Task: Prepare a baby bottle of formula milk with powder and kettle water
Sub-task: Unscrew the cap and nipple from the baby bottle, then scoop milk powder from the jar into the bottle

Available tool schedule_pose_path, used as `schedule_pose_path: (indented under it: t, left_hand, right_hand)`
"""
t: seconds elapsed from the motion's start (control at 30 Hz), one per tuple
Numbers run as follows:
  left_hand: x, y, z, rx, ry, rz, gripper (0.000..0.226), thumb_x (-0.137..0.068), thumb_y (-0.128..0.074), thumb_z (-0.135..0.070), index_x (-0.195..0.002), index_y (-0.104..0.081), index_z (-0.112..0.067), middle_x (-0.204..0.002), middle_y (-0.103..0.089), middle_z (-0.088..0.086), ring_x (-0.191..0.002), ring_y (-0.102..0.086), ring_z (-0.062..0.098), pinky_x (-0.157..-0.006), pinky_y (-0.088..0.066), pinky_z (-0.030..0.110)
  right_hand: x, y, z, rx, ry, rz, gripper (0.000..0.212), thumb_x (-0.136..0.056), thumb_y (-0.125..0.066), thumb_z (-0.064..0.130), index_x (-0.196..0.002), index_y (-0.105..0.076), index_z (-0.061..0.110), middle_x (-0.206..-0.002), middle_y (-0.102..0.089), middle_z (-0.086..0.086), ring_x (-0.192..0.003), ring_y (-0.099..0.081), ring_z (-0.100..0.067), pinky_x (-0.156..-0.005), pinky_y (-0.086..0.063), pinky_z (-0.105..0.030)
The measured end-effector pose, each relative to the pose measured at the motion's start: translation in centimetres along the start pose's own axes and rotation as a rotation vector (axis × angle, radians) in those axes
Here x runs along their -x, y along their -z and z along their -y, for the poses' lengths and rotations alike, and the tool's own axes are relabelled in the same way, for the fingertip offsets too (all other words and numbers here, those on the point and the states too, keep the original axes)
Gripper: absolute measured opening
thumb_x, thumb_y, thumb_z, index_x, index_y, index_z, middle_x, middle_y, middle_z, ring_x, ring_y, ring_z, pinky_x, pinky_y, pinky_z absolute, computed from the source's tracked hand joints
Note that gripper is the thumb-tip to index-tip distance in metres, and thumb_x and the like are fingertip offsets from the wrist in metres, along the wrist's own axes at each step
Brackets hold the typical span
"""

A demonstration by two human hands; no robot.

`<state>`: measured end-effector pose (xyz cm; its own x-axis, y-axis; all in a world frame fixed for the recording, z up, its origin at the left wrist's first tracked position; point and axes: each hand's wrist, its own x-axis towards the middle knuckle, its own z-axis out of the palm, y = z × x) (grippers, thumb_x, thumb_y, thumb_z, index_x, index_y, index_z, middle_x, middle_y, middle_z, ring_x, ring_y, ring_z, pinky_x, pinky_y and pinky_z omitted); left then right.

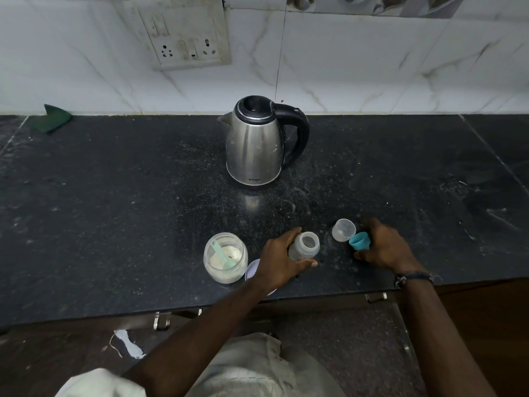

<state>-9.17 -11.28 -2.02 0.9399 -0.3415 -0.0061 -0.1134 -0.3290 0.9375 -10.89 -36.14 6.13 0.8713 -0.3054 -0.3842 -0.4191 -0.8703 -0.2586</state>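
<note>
My left hand point(282, 257) grips the clear baby bottle point(305, 246), which stands open-mouthed near the counter's front edge. My right hand point(382, 246) holds the teal bottle collar point(359, 240) down at the counter. The clear bottle cap point(343, 229) lies just left of the collar. An open glass jar of formula powder point(225, 257) with a pale green scoop inside stands left of the bottle. The jar's lid point(253, 270) lies partly hidden under my left wrist. A steel kettle point(257, 141) with a black handle stands at the back, lid closed.
The black stone counter point(114, 210) is dusted with powder. A green cloth point(53, 118) lies at the back left by the tiled wall. A switch and socket plate point(183, 35) is on the wall above. Cabinet handles point(375, 297) sit under the counter edge.
</note>
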Motion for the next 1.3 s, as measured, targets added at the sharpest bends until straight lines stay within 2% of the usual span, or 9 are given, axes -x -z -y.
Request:
schedule_pose_path:
  t: [0.27,0.43,0.53,0.77,0.9,0.97,1.07,1.2,1.3]
  left_hand:
    - [0.4,0.1,-0.3,-0.040,0.047,0.046,0.101,-0.056,-0.089,-0.061,-0.138,-0.056,-0.014,-0.130,-0.069,-0.001,-0.122,-0.064,0.014,-0.104,-0.051,0.041]
    - [1.1,0.4,-1.8,-0.024,0.011,0.034,0.127,-0.060,-0.097,-0.044,-0.159,-0.026,-0.009,-0.160,-0.041,0.006,-0.147,-0.038,0.017,-0.120,-0.036,0.037]
    - [1.8,1.0,-3.4,-0.009,-0.060,0.020,0.127,-0.065,-0.094,-0.044,-0.161,-0.016,-0.014,-0.167,-0.026,0.002,-0.153,-0.024,0.013,-0.123,-0.025,0.024]
    - [3.8,5.0,-7.9,-0.016,-0.293,-0.145,0.114,-0.073,-0.091,-0.036,-0.158,-0.023,-0.002,-0.165,-0.029,0.008,-0.154,-0.026,0.020,-0.124,-0.026,0.030]
    - [4.3,8.6,-7.7,-0.003,-0.355,-0.345,0.108,-0.075,-0.085,-0.043,-0.154,-0.025,0.000,-0.161,-0.035,0.016,-0.152,-0.032,0.029,-0.123,-0.030,0.044]
    - [4.5,10.4,-6.7,0.010,-0.363,-0.420,0.110,-0.078,-0.081,-0.053,-0.154,-0.022,0.001,-0.161,-0.034,0.019,-0.152,-0.031,0.029,-0.122,-0.030,0.044]
    - [5.2,12.8,-4.3,-0.001,-0.315,-0.451,0.120,-0.076,-0.075,-0.067,-0.155,-0.018,0.002,-0.163,-0.029,0.018,-0.153,-0.027,0.028,-0.124,-0.027,0.044]
    - [6.7,14.7,-0.6,-0.008,-0.226,-0.412,0.135,-0.066,-0.073,-0.080,-0.156,-0.020,0.004,-0.165,-0.027,0.013,-0.154,-0.026,0.024,-0.125,-0.024,0.035]
    - [7.6,15.0,1.8,-0.043,-0.138,-0.324,0.141,-0.056,-0.080,-0.079,-0.158,-0.021,0.000,-0.165,-0.029,0.007,-0.153,-0.028,0.022,-0.124,-0.026,0.033]
  right_hand:
    - [0.4,0.1,-0.2,0.024,-0.004,0.003,0.087,-0.060,-0.091,0.030,-0.131,-0.044,0.015,-0.128,-0.059,-0.015,-0.115,-0.057,-0.033,-0.090,-0.051,-0.049]
    - [1.1,2.5,0.6,0.061,-0.038,0.066,0.103,-0.057,-0.093,0.029,-0.140,-0.035,0.012,-0.137,-0.051,-0.018,-0.121,-0.053,-0.034,-0.098,-0.048,-0.047]
    - [1.9,5.2,2.1,0.063,-0.004,0.023,0.104,-0.059,-0.092,0.031,-0.142,-0.033,0.012,-0.139,-0.050,-0.019,-0.124,-0.051,-0.036,-0.101,-0.046,-0.046]
    - [4.8,8.3,9.3,-0.054,0.348,-0.144,0.077,-0.081,-0.075,0.044,-0.145,-0.041,0.017,-0.144,-0.049,-0.012,-0.130,-0.048,-0.028,-0.104,-0.042,-0.040]
    - [5.4,6.6,14.4,-0.173,0.654,-0.211,0.034,-0.084,-0.074,0.036,-0.111,-0.071,0.017,-0.128,-0.061,-0.008,-0.119,-0.057,-0.021,-0.099,-0.043,-0.029]
    - [5.3,5.0,16.6,-0.162,0.747,-0.161,0.018,-0.086,-0.072,0.033,-0.097,-0.075,0.019,-0.130,-0.060,-0.011,-0.121,-0.056,-0.022,-0.100,-0.046,-0.035]
    - [5.3,2.3,19.6,-0.084,0.845,-0.056,0.015,-0.089,-0.068,0.025,-0.096,-0.078,0.018,-0.130,-0.061,-0.013,-0.127,-0.051,-0.023,-0.100,-0.045,-0.037]
    - [5.2,-1.5,22.4,0.064,0.876,0.069,0.015,-0.085,-0.065,0.020,-0.088,-0.080,0.018,-0.103,-0.072,-0.010,-0.115,-0.056,-0.029,-0.090,-0.049,-0.040]
    - [5.0,-3.7,23.6,0.143,0.812,0.079,0.017,-0.083,-0.065,0.028,-0.092,-0.078,0.020,-0.108,-0.064,-0.012,-0.108,-0.057,-0.034,-0.086,-0.050,-0.037]
